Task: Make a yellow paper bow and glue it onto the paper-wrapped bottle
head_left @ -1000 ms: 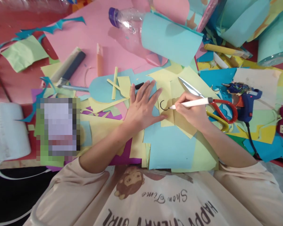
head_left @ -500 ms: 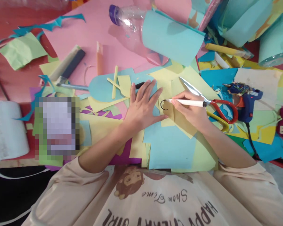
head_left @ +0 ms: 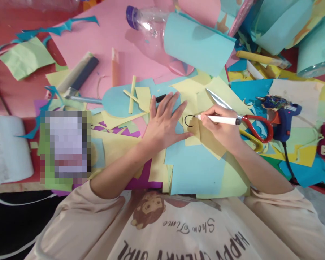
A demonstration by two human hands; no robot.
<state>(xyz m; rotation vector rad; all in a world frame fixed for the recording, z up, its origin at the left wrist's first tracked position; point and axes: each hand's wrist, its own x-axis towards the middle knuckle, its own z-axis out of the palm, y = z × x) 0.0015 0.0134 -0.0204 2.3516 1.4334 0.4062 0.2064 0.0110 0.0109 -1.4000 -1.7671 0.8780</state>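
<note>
At the middle of the bench (head_left: 18,101), on the loose pale yellow sheet (head_left: 190,105), your white pen (head_left: 222,119) has its tip on a black curve (head_left: 189,121) that is almost a closed ring. The sheet is the weak point. It lies unfixed on a stack of other cut papers, and only your left hand (head_left: 165,121) pins it, from 9 o'clock of the curve. If that hand lifts or slides, I judge the sheet could skid under the tip, and the line would jump or miss its own start.

The pen lies very flat and points to 9 o'clock, so the tip could drag and smear wet ink. Your right hand (head_left: 222,130) rests on the sheet at 3 o'clock of the mark, where it could push the paper askew. The scissors (head_left: 256,127) lie just beside that hand at 3 o'clock, with a bare blade running toward 10 o'clock; a backward sweep of the wrist could catch it. The glue gun (head_left: 283,116) beyond them, its cord trailing to 5 o'clock, is another snag.

Right grip: closed around the pen barrel near its front, thumb and fingers pinched tight, nothing else held. Left grip: fully open, palm down, 5 fingers spread flat on the papers, holding nothing. Its fingertips lie at, or just short of, a black cap (head_left: 160,98) at 12 o'clock of the hand.
</note>
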